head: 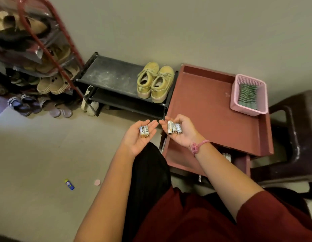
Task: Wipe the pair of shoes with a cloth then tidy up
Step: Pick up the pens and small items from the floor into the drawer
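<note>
Head view: both palms up, fingers loosely curled. Left hand (143, 135) cradles two batteries (144, 131), right hand (178, 131) three more (174, 128). Cloth (247, 96) sits in the pink basket (235, 103) on the red counter (209, 109), up-right of the right hand, so that one's nearer. Shoes (154, 82) on the black shelf (108, 75), ahead, toes pointing away. Judgement: hands need emptying before any wiping.
</note>
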`<state>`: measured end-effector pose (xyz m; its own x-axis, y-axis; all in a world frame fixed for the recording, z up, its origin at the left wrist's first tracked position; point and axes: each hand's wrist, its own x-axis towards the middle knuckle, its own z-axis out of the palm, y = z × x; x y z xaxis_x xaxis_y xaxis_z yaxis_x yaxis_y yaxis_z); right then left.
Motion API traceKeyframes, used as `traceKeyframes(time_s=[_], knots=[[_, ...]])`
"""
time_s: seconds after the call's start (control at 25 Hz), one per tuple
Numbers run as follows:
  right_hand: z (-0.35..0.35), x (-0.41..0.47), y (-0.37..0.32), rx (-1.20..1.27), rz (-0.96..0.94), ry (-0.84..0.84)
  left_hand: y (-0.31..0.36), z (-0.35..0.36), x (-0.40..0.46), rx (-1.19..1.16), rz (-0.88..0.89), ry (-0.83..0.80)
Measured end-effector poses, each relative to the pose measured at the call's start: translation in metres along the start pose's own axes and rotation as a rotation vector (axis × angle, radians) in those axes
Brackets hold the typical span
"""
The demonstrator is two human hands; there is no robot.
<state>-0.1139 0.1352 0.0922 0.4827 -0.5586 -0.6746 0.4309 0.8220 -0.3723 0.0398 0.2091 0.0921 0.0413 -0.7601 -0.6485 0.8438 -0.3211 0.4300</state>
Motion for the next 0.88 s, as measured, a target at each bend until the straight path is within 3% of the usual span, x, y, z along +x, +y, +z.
traceKeyframes(time_s=[0.4, 0.88], knots=[[-0.14, -0.058, -0.009, 0.033, -0.069, 0.241, -0.112, 0.048, 0.035, 0.318, -0.287, -0.058], [-0.25, -0.027, -0.016, -0.066, -0.051, 0.601, -0.204, 0.051, 0.118, 0.626, -0.355, 0.113]])
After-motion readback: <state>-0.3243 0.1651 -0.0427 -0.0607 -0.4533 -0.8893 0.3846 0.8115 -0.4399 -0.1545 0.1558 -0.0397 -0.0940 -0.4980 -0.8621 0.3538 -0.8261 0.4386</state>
